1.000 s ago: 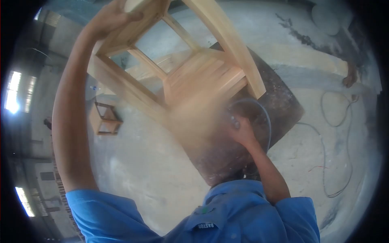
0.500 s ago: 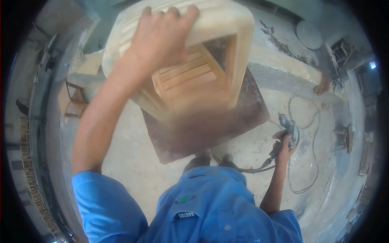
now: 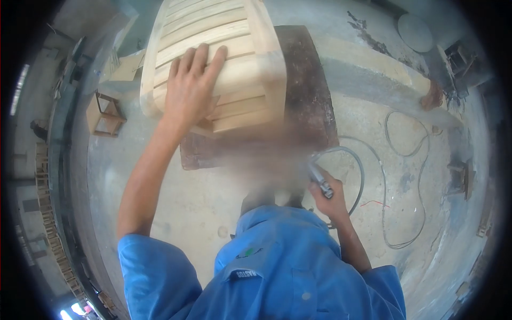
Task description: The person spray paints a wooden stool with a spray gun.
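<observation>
A pale wooden stool with a slatted top (image 3: 213, 26) rests on a dark brown board (image 3: 312, 80), its slats facing up toward me. My left hand (image 3: 193, 85) lies across the slats near the front edge, fingers spread and the thumb over the rim. At my lower right, my right hand (image 3: 329, 200) is wrapped round a grey metal hand tool (image 3: 321, 182) with a hose (image 3: 358, 165) curving from it. The tool's front end and the board's near edge are blurred by a hazy patch in the view.
On the pale concrete floor, a thin cable (image 3: 385, 232) lies in loops to the right. Behind it runs a low concrete ledge (image 3: 373, 69). A small wooden stool (image 3: 105, 116) stands at left, and a row of wooden pieces (image 3: 50, 218) lines the far left.
The stool has turned, so its slatted top shows more and its open underside less. My left hand has gone from the edge to flat on the slats. My right hand brought the tool inward.
</observation>
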A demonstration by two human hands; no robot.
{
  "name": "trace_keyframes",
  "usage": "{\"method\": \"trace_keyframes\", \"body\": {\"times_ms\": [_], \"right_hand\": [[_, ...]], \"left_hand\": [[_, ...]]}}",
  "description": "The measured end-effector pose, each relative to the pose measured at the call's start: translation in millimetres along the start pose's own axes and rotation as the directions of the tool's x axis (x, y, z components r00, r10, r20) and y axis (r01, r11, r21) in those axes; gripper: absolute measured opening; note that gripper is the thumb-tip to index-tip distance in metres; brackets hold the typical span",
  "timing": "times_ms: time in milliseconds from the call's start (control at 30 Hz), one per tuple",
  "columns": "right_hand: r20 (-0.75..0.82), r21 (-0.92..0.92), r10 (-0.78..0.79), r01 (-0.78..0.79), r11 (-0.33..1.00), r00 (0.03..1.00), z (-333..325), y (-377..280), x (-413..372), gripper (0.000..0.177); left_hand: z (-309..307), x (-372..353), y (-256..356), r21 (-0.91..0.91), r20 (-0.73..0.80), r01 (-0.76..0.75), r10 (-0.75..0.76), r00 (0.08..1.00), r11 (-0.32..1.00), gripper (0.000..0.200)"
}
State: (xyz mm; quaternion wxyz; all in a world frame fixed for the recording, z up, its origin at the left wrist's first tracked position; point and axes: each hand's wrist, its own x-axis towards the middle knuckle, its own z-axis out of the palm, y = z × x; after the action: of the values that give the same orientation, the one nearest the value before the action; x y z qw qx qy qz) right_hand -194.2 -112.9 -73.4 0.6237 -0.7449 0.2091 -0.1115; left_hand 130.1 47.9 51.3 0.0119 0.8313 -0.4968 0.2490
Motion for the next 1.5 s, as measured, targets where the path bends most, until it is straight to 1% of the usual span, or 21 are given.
{"method": "trace_keyframes", "body": {"times_ms": [33, 133, 167, 233, 267, 333, 367, 500, 600, 633, 733, 767, 900, 967, 1067, 1167, 1267, 1300, 1400, 1433, 1500], "right_hand": [[0.026, -0.037, 0.048, -0.047, 0.998, 0.999, 1.9, -6.5, -4.8, 0.044], [0.013, -0.033, 0.093, -0.092, 0.995, 0.996, 12.4, -30.5, -15.4, 0.045], [-0.002, -0.020, 0.104, -0.104, 0.994, 0.995, 17.5, -28.9, -11.6, 0.045], [-0.031, -0.057, 0.137, -0.139, 0.989, 0.990, 25.8, -35.1, -0.5, 0.045], [-0.042, -0.076, 0.157, -0.160, 0.984, 0.987, 30.3, -39.6, 6.3, 0.045], [-0.096, -0.059, 0.135, -0.141, 0.988, 0.986, 41.4, -49.5, 15.5, 0.046], [-0.124, -0.051, 0.132, -0.140, 0.989, 0.983, 48.5, -55.0, 20.5, 0.046], [-0.218, -0.149, 0.154, -0.189, 0.971, 0.964, 82.2, -59.2, 52.3, 0.049], [-0.091, -0.184, 0.321, -0.332, 0.925, 0.943, 112.3, -80.9, 73.4, 0.049], [-0.080, -0.096, 0.210, -0.217, 0.971, 0.974, 129.0, -84.5, 75.8, 0.050], [0.074, -0.109, 0.123, -0.115, 0.987, 0.990, 168.5, -87.7, 81.7, 0.050], [0.071, -0.128, 0.027, -0.017, 0.992, 0.997, 181.1, -92.8, 86.5, 0.051], [0.093, -0.222, -0.037, 0.057, 0.973, 0.995, 208.9, -95.3, 102.0, 0.051], [0.078, -0.280, -0.087, 0.105, 0.954, 0.993, 212.8, -93.7, 108.8, 0.051], [0.056, -0.267, 0.091, -0.073, 0.961, 0.994, 206.7, -95.5, 105.5, 0.050], [-0.098, -0.176, 0.180, -0.195, 0.965, 0.979, 189.8, -92.0, 83.6, 0.048], [-0.162, -0.162, 0.263, -0.288, 0.944, 0.951, 163.7, -112.0, 66.9, 0.048], [-0.175, -0.168, 0.244, -0.273, 0.947, 0.954, 155.7, -110.8, 58.9, 0.048], [-0.211, -0.146, 0.211, -0.244, 0.959, 0.954, 142.2, -101.2, 36.2, 0.050], [-0.226, -0.118, 0.210, -0.241, 0.963, 0.951, 139.6, -99.7, 30.7, 0.050], [-0.241, -0.081, 0.190, -0.215, 0.973, 0.952, 133.9, -94.2, 24.3, 0.051]], "left_hand": [[-8.2, 0.0, -2.1, 0.042, 0.035, -0.020, 0.018, 0.999, 0.999, 0.087], [-24.5, -2.2, -28.0, 0.019, 0.026, -0.154, 0.153, 0.988, 0.988, 0.074], [-25.3, 2.6, -37.6, -0.135, 0.076, -0.089, 0.100, 0.992, 0.987, 0.072], [-28.6, 15.2, -59.7, -0.420, 0.203, 0.063, 0.026, 0.979, 0.906, 0.068], [-16.6, 13.3, -72.5, -0.403, 0.132, 0.060, -0.007, 0.991, 0.913, 0.066], [10.8, 2.2, -95.3, -0.372, -0.010, 0.069, -0.079, 0.997, 0.926, 0.062], [16.8, 1.4, -103.1, -0.382, -0.039, 0.034, -0.053, 0.998, 0.924, 0.059], [19.6, 9.8, -102.6, -0.415, 0.002, 0.050, -0.054, 0.999, 0.909, 0.058], [24.0, 12.6, -107.0, -0.403, -0.007, 0.042, -0.049, 0.999, 0.914, 0.059], [26.2, 11.1, -110.0, -0.406, -0.016, 0.033, -0.044, 0.999, 0.913, 0.059], [30.5, 7.3, -120.0, -0.399, -0.032, -0.020, 0.008, 0.999, 0.917, 0.060], [30.9, 7.2, -123.4, -0.393, -0.037, -0.043, 0.031, 0.999, 0.919, 0.060], [32.9, 7.6, -129.1, -0.460, -0.059, -0.041, 0.016, 0.998, 0.887, 0.060], [35.8, 7.9, -133.5, -0.460, -0.074, -0.060, 0.029, 0.997, 0.886, 0.060], [37.9, 6.9, -141.2, -0.467, -0.091, -0.080, 0.042, 0.995, 0.881, 0.060], [37.6, 6.8, -159.2, -0.462, -0.050, -0.090, 0.075, 0.996, 0.883, 0.061], [42.0, 10.3, -172.9, -0.430, -0.032, -0.022, 0.009, 0.999, 0.903, 0.059], [45.5, 11.8, -180.0, -0.422, -0.046, -0.035, 0.017, 0.999, 0.906, 0.056], [54.8, 15.5, -201.9, -0.387, -0.136, -0.052, -0.001, 0.991, 0.921, 0.060], [57.6, 15.8, -210.4, -0.350, -0.180, -0.081, 0.018, 0.984, 0.933, 0.053], [63.7, 15.0, -225.7, -0.282, -0.319, -0.038, -0.056, 0.946, 0.959, 0.047]]}}
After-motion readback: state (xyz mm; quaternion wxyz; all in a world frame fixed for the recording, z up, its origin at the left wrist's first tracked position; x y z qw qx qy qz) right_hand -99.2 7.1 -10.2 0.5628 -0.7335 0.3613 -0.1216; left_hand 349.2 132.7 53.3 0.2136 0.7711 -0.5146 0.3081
